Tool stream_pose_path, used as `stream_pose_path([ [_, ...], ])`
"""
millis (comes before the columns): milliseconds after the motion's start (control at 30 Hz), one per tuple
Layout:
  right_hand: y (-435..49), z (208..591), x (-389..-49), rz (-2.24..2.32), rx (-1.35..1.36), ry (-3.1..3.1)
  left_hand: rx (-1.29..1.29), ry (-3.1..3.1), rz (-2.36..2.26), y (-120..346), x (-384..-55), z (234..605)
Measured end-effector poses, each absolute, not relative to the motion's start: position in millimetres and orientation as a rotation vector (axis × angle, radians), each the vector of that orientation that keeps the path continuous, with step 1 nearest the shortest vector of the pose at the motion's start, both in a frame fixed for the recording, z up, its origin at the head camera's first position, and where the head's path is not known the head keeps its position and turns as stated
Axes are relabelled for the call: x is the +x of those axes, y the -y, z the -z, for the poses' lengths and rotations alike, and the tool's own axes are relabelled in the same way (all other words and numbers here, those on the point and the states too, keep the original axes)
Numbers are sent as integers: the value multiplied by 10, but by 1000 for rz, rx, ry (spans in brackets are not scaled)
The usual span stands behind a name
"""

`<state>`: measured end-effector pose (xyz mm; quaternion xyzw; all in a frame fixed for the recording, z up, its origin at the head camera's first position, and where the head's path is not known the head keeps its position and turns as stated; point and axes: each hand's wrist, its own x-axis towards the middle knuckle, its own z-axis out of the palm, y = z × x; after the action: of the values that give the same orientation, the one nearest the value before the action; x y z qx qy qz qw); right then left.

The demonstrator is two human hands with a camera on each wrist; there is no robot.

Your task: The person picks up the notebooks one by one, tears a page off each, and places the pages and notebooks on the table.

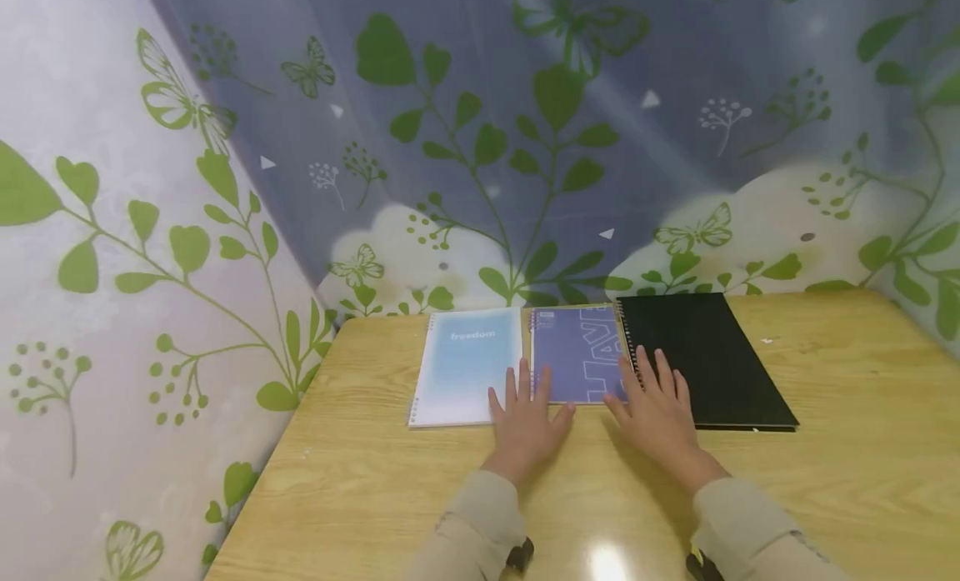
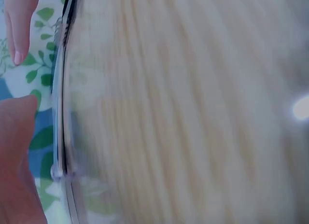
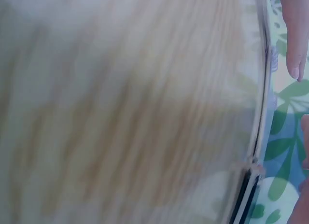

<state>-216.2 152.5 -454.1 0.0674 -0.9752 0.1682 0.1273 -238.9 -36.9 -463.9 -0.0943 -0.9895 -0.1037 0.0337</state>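
Observation:
Three spiral notebooks lie side by side along the far edge of the table. The left one is a white and light blue notebook (image 1: 461, 377) marked "freedom", the middle one a purple notebook (image 1: 573, 360) with large outlined letters, the right one a larger black notebook (image 1: 705, 356). My left hand (image 1: 522, 423) spreads its straight fingers over the gap between the blue and purple ones. Fingers outstretched, my right hand (image 1: 662, 418) is over the seam of the purple and black ones. Neither hand grips anything; whether the fingertips touch the covers I cannot tell.
The notebooks lie on a light wood-grain table (image 1: 360, 481), with a bright reflection near its front. Behind it hangs a blue-grey curtain (image 1: 465, 189) with green leaves and butterflies. A similarly patterned pale wall covering (image 1: 112, 314) runs along the left side.

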Motion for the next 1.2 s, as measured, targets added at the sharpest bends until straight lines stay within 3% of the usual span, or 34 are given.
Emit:
stream_pose_path([
  [267,-1364,4445,-2153,-568,375,2773,-227,2892,719,1075,-2507,4471],
  [567,-910,4425,-2213,-1298,264,2819,184,2889,958,1942,-2582,4315],
  [867,-306,4340,-2292,-1973,-197,2724,402,3059,1037,2075,-2692,4357],
  [1200,-78,4174,-2420,-1997,-479,2669,503,3018,1208,2030,-2800,4371],
])
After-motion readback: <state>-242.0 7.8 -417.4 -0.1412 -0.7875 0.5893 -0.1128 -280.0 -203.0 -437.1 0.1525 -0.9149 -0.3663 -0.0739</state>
